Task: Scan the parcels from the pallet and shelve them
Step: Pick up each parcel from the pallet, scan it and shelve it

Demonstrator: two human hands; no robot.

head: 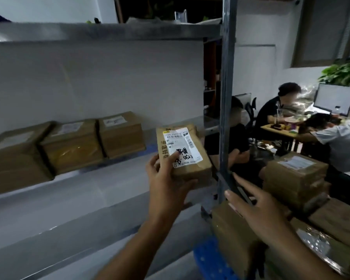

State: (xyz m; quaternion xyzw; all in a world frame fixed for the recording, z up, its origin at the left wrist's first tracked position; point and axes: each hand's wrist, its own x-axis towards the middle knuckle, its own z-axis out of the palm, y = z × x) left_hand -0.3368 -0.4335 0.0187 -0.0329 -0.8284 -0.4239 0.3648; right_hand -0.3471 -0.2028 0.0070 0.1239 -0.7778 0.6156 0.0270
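Note:
My left hand (166,182) grips a small brown parcel (190,170) from below and the side, thumb on its white label with black handwriting. The parcel hangs above the right end of the grey shelf board (89,199). To the right and lower, my right hand (259,209) holds a dark flat device (231,182) between thumb and fingers, in front of the shelf post (227,98). Three brown parcels (71,146) stand side by side on the left of the same shelf. More parcels (295,172) are stacked on the blue pallet (210,259) at the lower right.
Bare shelf board lies between the rightmost shelved parcel (121,134) and the post. Another shelf board (109,31) runs overhead. At the right, behind the pallet, people (275,112) sit at a table with a monitor (333,98).

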